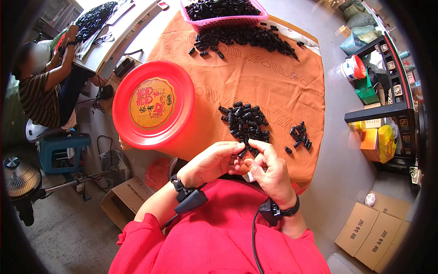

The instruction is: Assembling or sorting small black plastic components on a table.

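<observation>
Round red plastic top (180, 102): yellow disc (159, 114) bearing red and black characters. Flattened cardboard (393, 224), lower right: black characters, repeated on separate panels. Open carton (130, 202), lower left: row of small dark print. Yellow bag (387, 144): red lettering, partly legible.

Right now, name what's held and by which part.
A small black piece, seemingly between the left hand and right hand; which end, I cannot tell.
</observation>
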A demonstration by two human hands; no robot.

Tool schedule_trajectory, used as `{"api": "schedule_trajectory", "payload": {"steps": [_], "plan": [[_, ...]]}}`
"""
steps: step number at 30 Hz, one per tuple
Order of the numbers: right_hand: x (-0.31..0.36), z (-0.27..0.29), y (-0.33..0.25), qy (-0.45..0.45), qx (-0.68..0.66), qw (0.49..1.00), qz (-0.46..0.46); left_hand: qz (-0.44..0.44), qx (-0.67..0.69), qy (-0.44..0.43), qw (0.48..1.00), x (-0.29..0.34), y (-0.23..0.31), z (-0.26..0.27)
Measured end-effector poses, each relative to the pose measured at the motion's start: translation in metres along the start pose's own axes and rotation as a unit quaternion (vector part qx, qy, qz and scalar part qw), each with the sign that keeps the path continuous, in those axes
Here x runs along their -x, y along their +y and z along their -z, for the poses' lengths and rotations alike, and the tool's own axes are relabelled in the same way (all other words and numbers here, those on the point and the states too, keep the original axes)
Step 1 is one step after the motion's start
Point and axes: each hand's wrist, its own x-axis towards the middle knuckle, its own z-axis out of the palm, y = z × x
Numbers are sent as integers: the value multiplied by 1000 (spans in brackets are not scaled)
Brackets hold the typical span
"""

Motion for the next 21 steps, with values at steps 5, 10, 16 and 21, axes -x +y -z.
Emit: {"api": "schedule_trajectory", "payload": {"steps": [5,10,16,21], "plan": [[2,-2,4,12,89,995,50,-13,39,-47,998,-3,-5,-11],[2,-3,5,26,127,987,94,-18,53,-62,996,-2,-6,-11],[2,-1,2,51,191,972,125,-16,48,-50,997,-3,-10,-2],[3,-2,7,43,216,966,138,-36,16,-20,999,-2,-14,-2]]}}
